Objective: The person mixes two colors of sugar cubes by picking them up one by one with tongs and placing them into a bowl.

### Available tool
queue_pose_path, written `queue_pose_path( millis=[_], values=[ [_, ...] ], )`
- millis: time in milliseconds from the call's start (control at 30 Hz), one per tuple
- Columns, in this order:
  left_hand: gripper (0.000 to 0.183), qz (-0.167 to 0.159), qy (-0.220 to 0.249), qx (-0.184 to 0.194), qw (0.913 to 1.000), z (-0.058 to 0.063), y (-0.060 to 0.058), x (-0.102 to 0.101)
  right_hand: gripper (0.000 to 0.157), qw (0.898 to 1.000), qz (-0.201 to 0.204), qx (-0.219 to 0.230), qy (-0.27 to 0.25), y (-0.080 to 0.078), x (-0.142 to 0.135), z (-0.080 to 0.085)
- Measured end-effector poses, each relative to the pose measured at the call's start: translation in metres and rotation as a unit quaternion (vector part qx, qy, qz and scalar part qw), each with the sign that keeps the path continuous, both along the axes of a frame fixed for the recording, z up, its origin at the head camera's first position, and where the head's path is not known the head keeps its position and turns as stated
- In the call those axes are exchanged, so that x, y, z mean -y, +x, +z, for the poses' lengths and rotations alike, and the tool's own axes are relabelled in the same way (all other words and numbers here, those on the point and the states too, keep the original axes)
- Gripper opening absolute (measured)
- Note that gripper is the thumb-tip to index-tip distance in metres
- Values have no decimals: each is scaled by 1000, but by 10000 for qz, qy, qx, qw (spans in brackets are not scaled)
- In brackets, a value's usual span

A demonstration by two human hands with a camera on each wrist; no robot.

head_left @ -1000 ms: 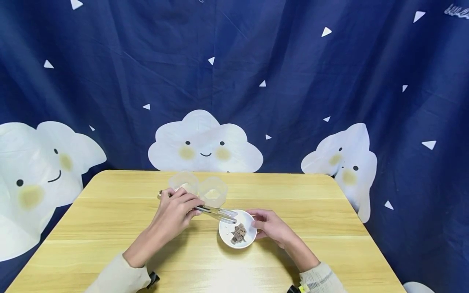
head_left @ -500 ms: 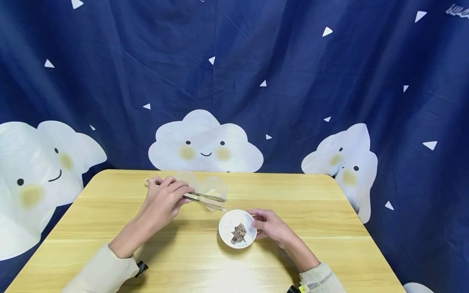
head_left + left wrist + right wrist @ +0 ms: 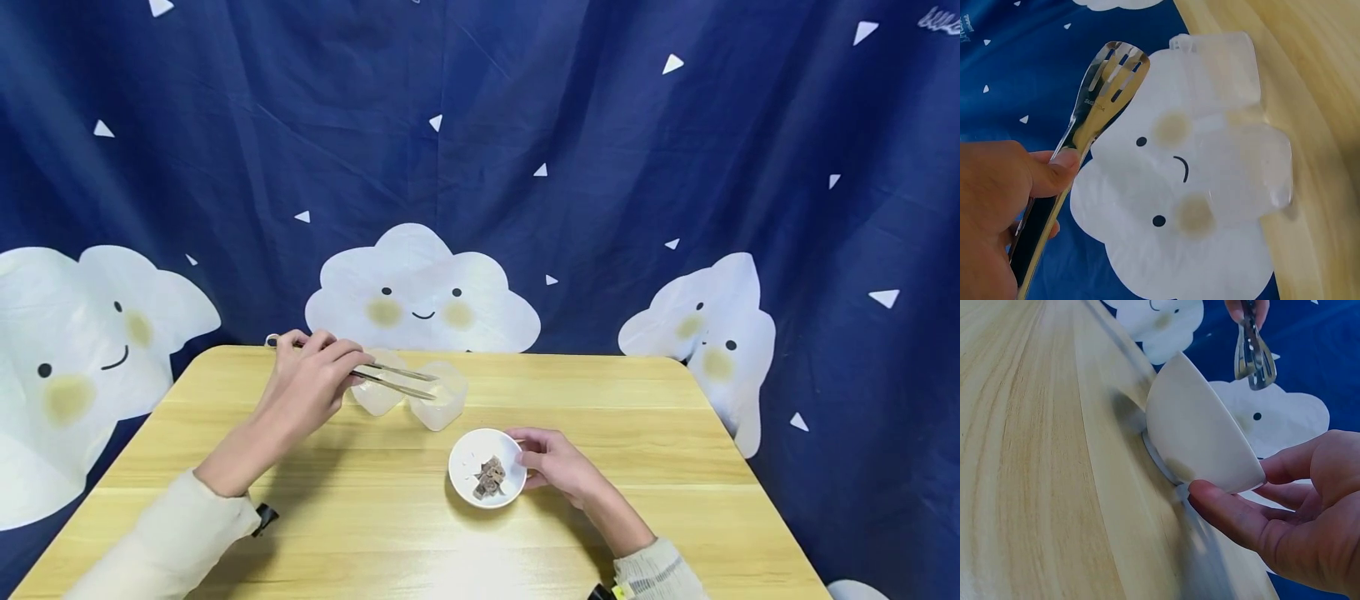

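My left hand (image 3: 311, 387) grips a pair of metal tongs (image 3: 1094, 112) with slotted ends, thumb along one arm. The tips are spread a little, with nothing between them, and overlap the right-hand one of two translucent plastic containers (image 3: 442, 414) in the head view. A white bowl (image 3: 463, 487) stands on the table with brown chunks (image 3: 490, 475) and small white bits inside. Thumb and fingers of my right hand (image 3: 558, 467) hold the bowl at its right side, as the right wrist view also shows.
The left container (image 3: 377, 402) stands beside the other near the back edge of the wooden table (image 3: 600, 392); pale contents show in the right one. Behind the table hangs a dark blue curtain (image 3: 487, 83) with white clouds and triangles.
The left hand with the tongs has moved back and left, away from over the bowl to the containers. The right hand and bowl have stayed put.
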State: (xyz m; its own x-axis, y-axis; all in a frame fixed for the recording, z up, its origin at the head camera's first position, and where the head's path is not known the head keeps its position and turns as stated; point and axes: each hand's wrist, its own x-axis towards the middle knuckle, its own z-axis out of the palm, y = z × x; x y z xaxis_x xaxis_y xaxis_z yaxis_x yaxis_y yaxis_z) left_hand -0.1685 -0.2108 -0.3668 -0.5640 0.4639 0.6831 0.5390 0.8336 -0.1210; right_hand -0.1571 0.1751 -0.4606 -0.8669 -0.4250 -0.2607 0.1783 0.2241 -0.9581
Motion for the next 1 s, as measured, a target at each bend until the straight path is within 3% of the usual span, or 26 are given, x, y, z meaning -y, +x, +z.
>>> queue_pose_path(
  millis=[300,633,1000],
  values=[
    [25,246,-400,-243,9986,9,-12,7,48,10000,29,-36,-3,-2,0,-3],
    [26,507,-781,-580,9940,9,-30,18,47,10000,38,-43,-19,-1,-1,-3],
    [27,644,-1407,-292,9875,10,-45,17,46,10000,-8,-53,56,1,0,-3]
  ],
)
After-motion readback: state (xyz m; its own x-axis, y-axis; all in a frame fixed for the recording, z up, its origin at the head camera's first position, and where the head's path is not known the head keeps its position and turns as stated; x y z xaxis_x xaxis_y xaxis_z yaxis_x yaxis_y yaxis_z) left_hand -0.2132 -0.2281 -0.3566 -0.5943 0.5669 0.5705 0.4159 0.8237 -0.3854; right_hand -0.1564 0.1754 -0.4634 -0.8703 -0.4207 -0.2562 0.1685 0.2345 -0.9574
